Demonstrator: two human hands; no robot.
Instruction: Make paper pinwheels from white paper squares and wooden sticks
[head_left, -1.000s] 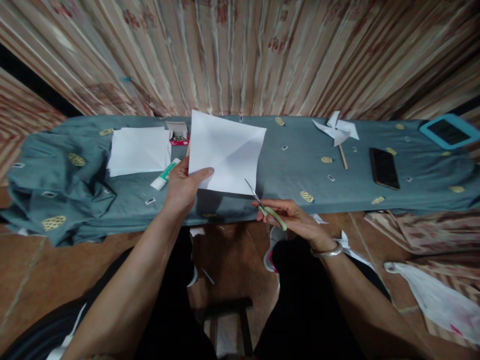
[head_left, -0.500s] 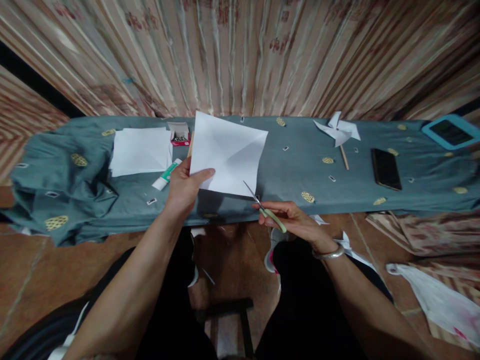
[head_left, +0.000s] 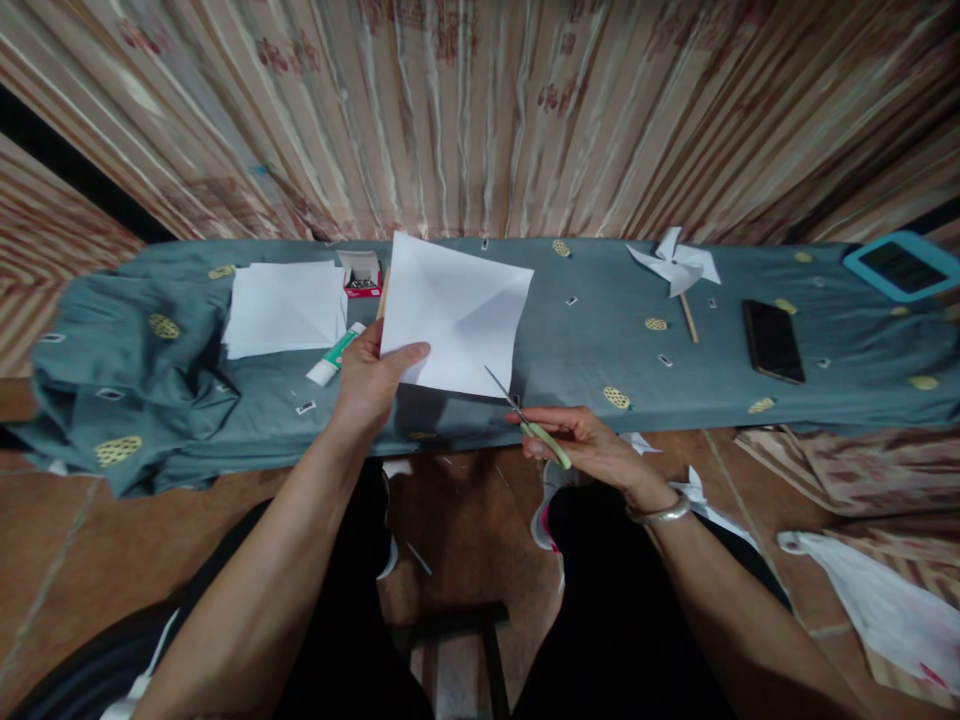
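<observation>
More stick (head_left: 384, 292) showing; scissors (head_left: 547, 440) still overlap paper (head_left: 459, 322).

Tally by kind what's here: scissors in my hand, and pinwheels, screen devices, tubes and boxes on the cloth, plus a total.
Scissors: 1
Pinwheel: 1
Screen devices: 2 (black phone, blue-framed tablet)
Tube: 1
Box: 1
Total: 6

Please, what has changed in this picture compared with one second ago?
The paper has shifted slightly: its top left corner is further right from the box. Nothing was taken or let go: the left hand still holds the paper, the right hand the scissors. The pinwheel and phone stayed put.
</observation>
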